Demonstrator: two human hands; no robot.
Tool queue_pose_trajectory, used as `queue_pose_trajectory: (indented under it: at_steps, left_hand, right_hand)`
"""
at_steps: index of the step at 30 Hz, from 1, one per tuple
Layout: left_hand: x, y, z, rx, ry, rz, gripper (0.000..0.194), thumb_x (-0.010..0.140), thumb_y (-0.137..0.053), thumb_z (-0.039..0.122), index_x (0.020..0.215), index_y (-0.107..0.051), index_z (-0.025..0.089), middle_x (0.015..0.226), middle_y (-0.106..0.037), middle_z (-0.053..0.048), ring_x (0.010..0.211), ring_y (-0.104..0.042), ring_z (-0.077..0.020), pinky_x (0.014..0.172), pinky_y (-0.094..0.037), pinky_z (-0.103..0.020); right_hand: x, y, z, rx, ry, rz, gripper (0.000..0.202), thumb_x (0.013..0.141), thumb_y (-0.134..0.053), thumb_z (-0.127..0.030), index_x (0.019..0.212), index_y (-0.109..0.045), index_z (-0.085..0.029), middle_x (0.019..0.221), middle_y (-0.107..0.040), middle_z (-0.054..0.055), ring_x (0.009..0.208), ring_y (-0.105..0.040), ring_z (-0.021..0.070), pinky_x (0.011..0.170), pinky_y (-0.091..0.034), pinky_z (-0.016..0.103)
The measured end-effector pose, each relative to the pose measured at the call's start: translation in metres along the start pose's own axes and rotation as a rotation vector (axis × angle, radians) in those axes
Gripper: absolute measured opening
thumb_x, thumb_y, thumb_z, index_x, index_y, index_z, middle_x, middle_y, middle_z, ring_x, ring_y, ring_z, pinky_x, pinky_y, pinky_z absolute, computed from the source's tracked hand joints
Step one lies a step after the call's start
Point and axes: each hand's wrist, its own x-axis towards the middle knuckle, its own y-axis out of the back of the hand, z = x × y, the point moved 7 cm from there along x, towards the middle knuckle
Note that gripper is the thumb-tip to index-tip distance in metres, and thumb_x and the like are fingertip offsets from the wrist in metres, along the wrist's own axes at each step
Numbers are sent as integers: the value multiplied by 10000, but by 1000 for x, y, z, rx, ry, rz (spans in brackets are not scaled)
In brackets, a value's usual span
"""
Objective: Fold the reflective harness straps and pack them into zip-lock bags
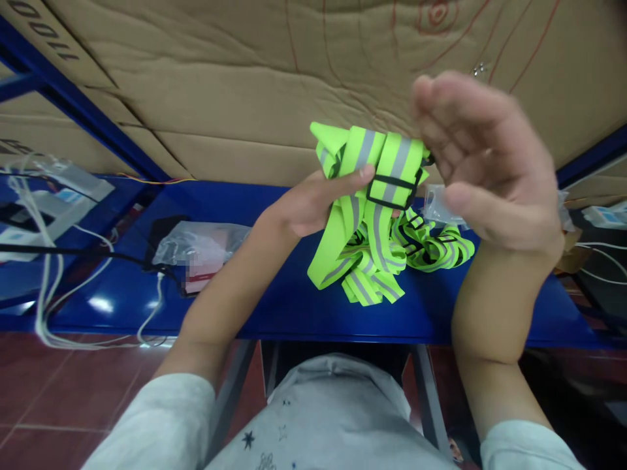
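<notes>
The left hand (313, 205), at centre frame, pinches the reflective strap bundle (377, 215); its thumb presses on the band just beside the black plastic buckle (392, 192). The right hand (482, 160), at upper right, is spread with fingers released; its fingertips sit near or against the upper end of the bundle, and contact cannot be confirmed. A clear plastic piece (435, 205) shows below that palm; whether it is held cannot be determined.

The bundle is raised above the blue table (274, 307), its lower loops hanging loose and uneven. Judged status: straps gathered in hand, not yet neatly folded.

At left frame lie a clear bag (200, 251) and white cables (44, 261). Cardboard (235, 85) fills the top.
</notes>
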Motion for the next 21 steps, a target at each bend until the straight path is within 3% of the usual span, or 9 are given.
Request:
queue_pose_trajectory:
  at_steps: [2,3,6,8,10,16,21]
  left_hand:
    - [-2,-1,1,38,-14,17,427,901,-753,560,1165,-737,225,1223,-782,-51,1285,-682,-371,1079,-613,-519]
    - [-2,-2,1,50,-18,23,444,878,-783,551,1166,-735,216,1218,-782,-47,1301,-670,-377,1082,-611,-523]
    - [-1,-3,0,45,-25,57,460,855,-813,538,1161,-731,204,1187,-788,-40,1302,-669,-373,1083,-609,-513]
    - [1,-2,-3,27,-19,67,451,882,-782,548,1170,-726,206,1167,-792,-46,1274,-689,-365,1083,-607,-515]
    - [2,-1,-6,13,-12,61,461,917,-727,579,1192,-718,209,1151,-794,-57,1237,-712,-360,1079,-605,-529]
    - [-2,-2,-10,53,22,6,533,937,-642,671,1234,-712,235,1226,-773,-61,1269,-693,-358,1090,-593,-534]
    - [-6,-11,-17,136,87,-120,663,855,-707,727,1335,-667,271,1323,-733,-63,1373,-613,-375,1070,-604,-499]
  right_hand:
    - [-1,9,8,68,-52,108,574,924,-710,-534,1474,-576,-437,1588,-525,-63,1542,-430,247,1321,-350,454]
    - [0,8,14,21,-93,103,579,904,-739,-538,1449,-611,-391,1536,-582,-25,1466,-527,260,1263,-434,453]
    - [4,-1,27,-190,-208,60,448,832,-833,-482,1213,-751,-263,1154,-771,16,1025,-730,238,930,-630,403]
    - [7,-2,31,-247,-243,106,349,818,-839,-507,1031,-767,-240,904,-755,-14,798,-686,188,738,-614,333]
    - [9,-3,32,-252,-257,151,348,804,-846,-532,954,-749,-234,824,-714,-31,731,-638,159,652,-566,283]
    - [8,-8,34,-97,-330,73,392,765,-877,-505,1027,-775,-232,866,-727,-37,703,-641,139,563,-498,235]
    - [4,-20,37,-1,-527,-55,344,765,-884,-433,1040,-804,-241,841,-725,-29,695,-618,138,557,-461,247]
